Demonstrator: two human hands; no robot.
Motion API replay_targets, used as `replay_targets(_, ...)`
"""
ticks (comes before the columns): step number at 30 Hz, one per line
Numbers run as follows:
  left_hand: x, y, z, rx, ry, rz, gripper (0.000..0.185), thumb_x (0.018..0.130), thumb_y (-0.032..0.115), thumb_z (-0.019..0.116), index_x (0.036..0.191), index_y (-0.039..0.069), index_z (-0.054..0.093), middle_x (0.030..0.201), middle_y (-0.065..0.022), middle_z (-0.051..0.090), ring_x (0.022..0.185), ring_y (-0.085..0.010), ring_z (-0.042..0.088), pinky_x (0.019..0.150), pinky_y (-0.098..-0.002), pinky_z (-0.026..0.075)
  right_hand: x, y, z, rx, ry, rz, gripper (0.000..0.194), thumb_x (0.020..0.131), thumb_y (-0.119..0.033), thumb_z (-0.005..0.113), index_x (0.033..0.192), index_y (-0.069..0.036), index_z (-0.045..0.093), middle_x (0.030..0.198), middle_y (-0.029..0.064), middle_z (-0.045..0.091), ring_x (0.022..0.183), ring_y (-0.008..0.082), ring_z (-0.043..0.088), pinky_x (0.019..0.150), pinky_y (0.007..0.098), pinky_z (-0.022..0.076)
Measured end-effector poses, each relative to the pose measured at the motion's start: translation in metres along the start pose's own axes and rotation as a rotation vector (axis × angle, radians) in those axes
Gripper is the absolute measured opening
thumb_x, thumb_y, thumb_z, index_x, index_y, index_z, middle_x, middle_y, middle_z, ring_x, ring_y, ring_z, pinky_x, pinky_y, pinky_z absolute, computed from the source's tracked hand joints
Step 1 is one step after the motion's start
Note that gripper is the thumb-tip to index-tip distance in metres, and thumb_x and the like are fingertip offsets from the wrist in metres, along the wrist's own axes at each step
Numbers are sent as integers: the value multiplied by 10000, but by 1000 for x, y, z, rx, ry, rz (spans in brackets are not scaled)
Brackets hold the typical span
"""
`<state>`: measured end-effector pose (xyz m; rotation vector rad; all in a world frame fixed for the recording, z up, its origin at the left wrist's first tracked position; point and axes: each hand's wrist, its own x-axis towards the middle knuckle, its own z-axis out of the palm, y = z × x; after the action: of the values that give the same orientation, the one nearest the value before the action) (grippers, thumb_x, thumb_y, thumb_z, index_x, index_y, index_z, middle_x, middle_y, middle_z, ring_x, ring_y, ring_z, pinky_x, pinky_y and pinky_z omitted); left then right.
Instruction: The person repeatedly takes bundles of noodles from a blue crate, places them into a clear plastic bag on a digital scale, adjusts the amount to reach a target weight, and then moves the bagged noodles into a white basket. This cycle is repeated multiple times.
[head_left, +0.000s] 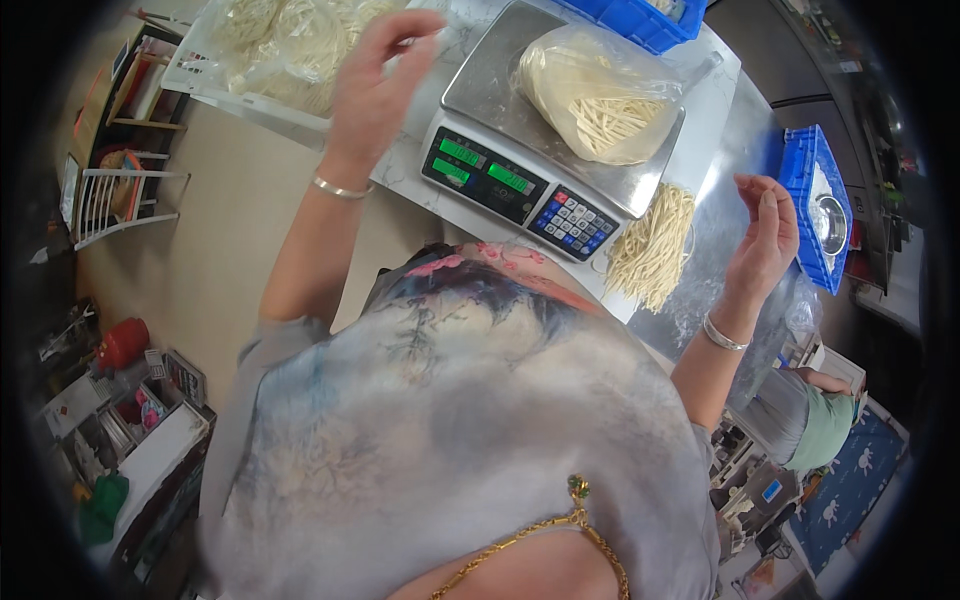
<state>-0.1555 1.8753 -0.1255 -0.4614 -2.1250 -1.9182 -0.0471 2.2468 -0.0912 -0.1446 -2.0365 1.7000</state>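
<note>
My left hand (381, 86) is raised between a white plastic basket and the scale, fingers bent and slightly blurred, with no object visible in its grasp. My right hand (766, 236) hovers over the metal worktop, fingers loosely curled and nothing in them. Between the two stands a digital price-computing scale (484, 180) with lit green displays and a keypad. On its steel pan (499, 64) rests a clear plastic bag (551, 67) of fresh noodles (619, 124). A loose bundle of noodles (654, 251) lies beside the scale, nearer my right hand.
The white basket (225, 94) at upper left holds bagged noodles (300, 45). One blue crate (637, 22) sits beyond the scale; another blue crate (799, 202), with a round metal container (831, 225), is at right. A co-worker (802, 420) is at lower right. The marble-patterned counter (409, 169) ends before me.
</note>
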Motion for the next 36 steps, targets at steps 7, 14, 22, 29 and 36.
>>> replay_targets(7, 15, 18, 95, 471, -91, 442, 284, 793, 271, 694, 1003, 92, 627, 1016, -60, 605, 1069, -230, 525, 960, -433, 356, 10, -34, 62, 44, -224, -182, 196, 943, -59, 466, 917, 54, 624, 904, 132, 673, 871, 175, 629, 825, 285, 481)
replay_targets(14, 36, 13, 72, -372, -355, -194, 172, 938, 159, 468, 908, 41, 589, 805, -17, 525, 772, -153, 534, 863, -311, 411, 30, -20, 113, -563, -424, -197, 145, 884, -93, 527, 941, -6, 628, 920, 167, 657, 864, 304, 642, 790, 361, 492)
replay_targets(22, 32, 17, 73, -550, -301, -263, 294, 947, 120, 454, 1159, -20, 600, 697, 34, 443, 726, -72, 461, 755, -239, 418, 54, 36, 154, -920, -493, -224, 185, 873, -120, 555, 1031, -74, 639, 990, 115, 628, 913, 308, 621, 801, 395, 486)
replay_targets(29, 39, 15, 83, -522, -263, -227, 334, 925, 101, 483, 1226, -4, 579, 735, 45, 469, 719, -67, 447, 759, -232, 412, 77, 58, 162, -966, -457, -294, 172, 854, -117, 586, 1020, -84, 618, 1011, 96, 589, 948, 290, 603, 797, 389, 482)
replay_targets(36, 39, 12, 86, -533, -244, -215, 312, 916, 78, 481, 1200, 4, 587, 900, 12, 562, 758, -81, 466, 775, -237, 414, 74, 55, 150, -863, -498, -192, 125, 877, -129, 548, 992, -98, 586, 1055, 109, 579, 940, 331, 587, 807, 423, 475)
